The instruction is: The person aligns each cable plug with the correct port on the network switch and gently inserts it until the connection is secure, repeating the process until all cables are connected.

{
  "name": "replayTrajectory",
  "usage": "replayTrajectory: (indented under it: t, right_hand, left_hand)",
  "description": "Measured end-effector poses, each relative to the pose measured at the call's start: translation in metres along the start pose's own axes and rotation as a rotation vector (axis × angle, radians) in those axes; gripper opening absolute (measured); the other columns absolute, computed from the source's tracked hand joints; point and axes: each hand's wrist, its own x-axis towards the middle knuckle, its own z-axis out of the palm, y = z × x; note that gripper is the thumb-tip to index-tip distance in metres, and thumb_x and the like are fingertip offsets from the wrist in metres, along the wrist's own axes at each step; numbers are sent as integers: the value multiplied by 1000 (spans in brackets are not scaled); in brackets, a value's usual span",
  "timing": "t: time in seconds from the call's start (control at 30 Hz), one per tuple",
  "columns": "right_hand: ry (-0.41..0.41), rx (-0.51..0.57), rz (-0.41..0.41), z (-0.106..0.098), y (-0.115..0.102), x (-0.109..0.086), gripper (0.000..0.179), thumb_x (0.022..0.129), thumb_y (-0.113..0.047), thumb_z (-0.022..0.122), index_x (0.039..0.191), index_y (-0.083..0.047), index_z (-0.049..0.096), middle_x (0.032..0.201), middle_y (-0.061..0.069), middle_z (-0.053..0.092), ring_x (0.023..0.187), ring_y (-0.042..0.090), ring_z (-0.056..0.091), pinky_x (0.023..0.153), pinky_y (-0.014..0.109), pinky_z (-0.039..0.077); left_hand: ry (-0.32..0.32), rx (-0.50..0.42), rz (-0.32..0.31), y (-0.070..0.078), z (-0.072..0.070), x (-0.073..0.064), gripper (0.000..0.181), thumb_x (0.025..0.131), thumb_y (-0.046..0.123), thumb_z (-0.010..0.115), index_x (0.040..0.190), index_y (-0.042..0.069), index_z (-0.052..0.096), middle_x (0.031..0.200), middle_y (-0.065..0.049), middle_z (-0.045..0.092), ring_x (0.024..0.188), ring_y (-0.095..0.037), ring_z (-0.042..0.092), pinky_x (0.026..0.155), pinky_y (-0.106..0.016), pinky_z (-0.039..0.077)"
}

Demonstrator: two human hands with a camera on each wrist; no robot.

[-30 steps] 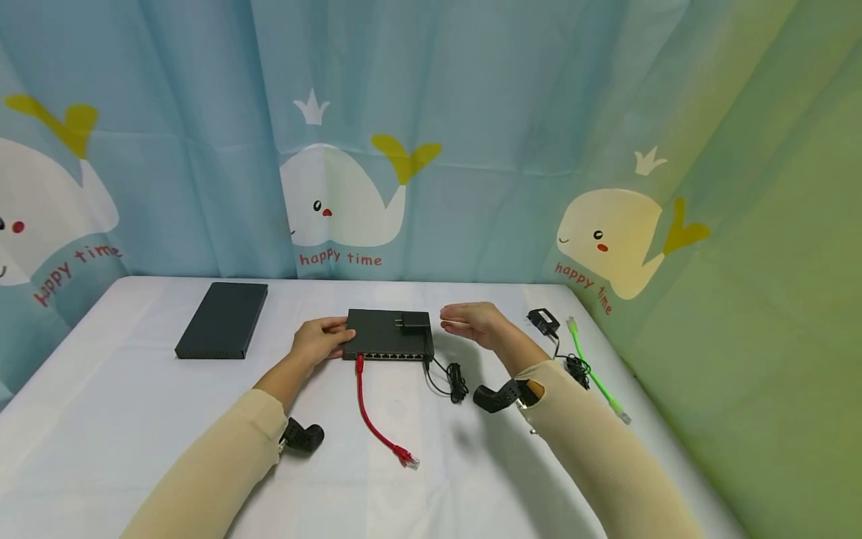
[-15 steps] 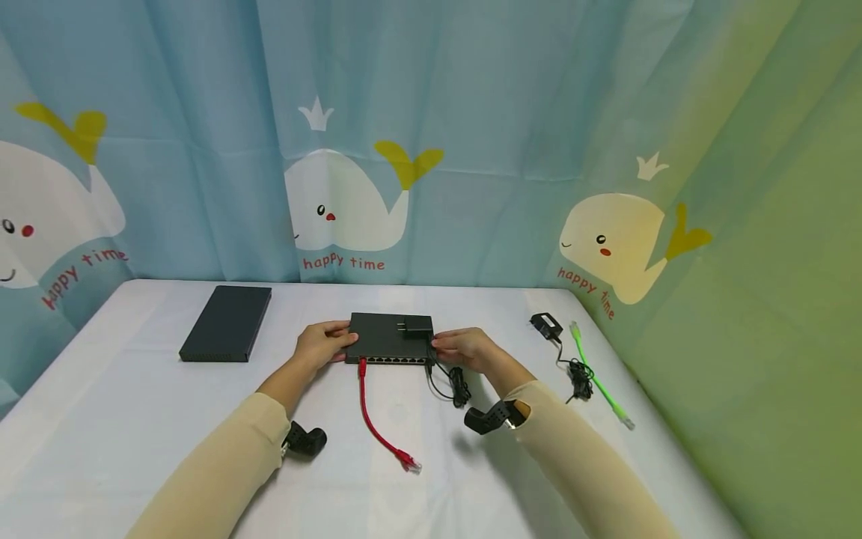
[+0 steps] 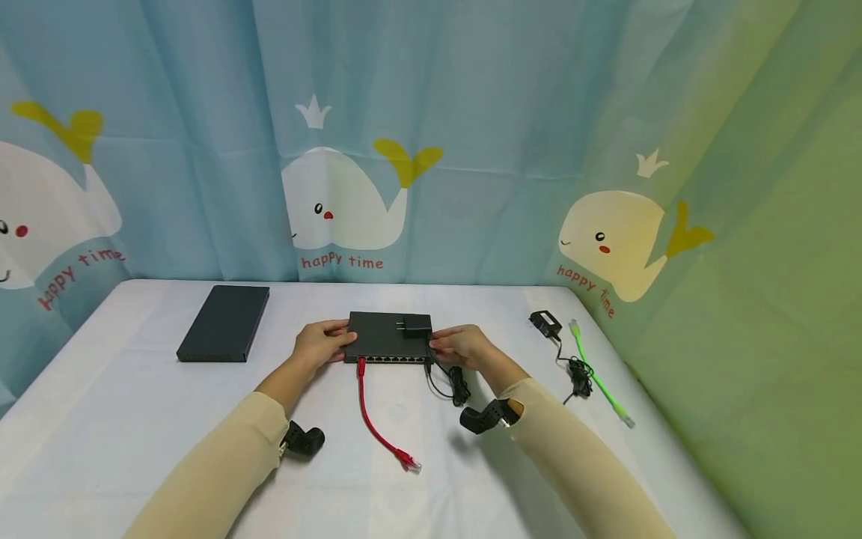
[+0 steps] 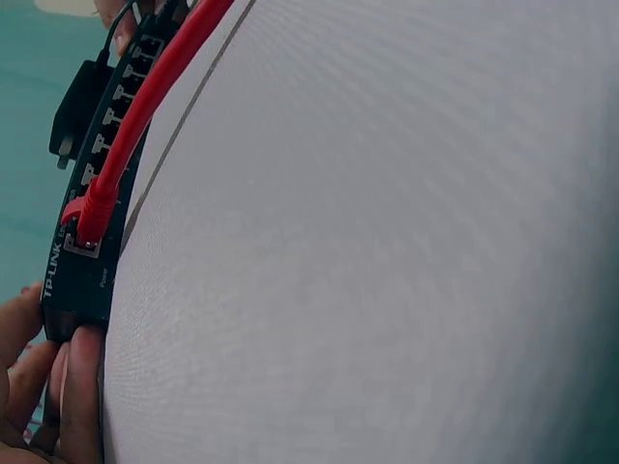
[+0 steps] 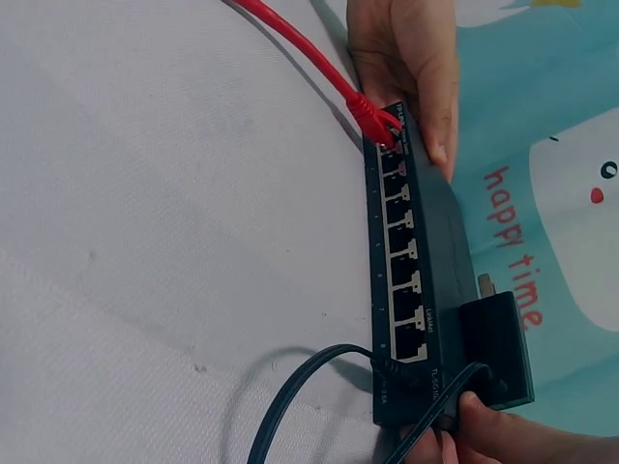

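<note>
While left hand [image 3: 315,346] and right hand [image 3: 465,347] grip the cabled box [image 3: 376,335], we list: red cable [image 3: 370,421], power cord [image 3: 460,388] connected; green cable [image 3: 604,389] (loose) apparently left.

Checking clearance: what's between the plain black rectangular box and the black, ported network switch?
Head view: white tablecloth, then the left hand, gripping the switch by its end.

Room behind network switch [image 3: 377,338], red cable [image 3: 364,412], coiled cord [image 3: 460,387] obstructing front
</note>
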Motion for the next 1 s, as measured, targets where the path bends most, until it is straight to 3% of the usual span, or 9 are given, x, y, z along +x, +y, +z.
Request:
replayTrajectory:
  t: [0.37,0.6,1.0]
  right_hand:
    - [12,32,-20,1,0,1,36,89,6,67,125,12,61,68,-1,66,53,3,62,54,16,56]
    - [33,31,-9,7,1,2,36,89,6,68,124,10,63,70,-1,67,55,3,63,57,17,57]
    - [51,42,-43,31,-4,10,32,87,7,69,118,10,66,80,7,69,56,5,63,55,17,57]
  left_hand:
    - [-3,9,-24,3,-1,2,52,94,22,69,141,8,54,135,-17,58,116,-30,62,74,-24,60]
    - [13,26,-38,4,-5,5,51,93,21,71,140,7,56,133,-17,60,98,-19,68,69,-23,60]
    - [34,63,-57,6,-26,7,50,94,21,69,140,6,55,134,-19,58,89,-14,66,66,-21,59]
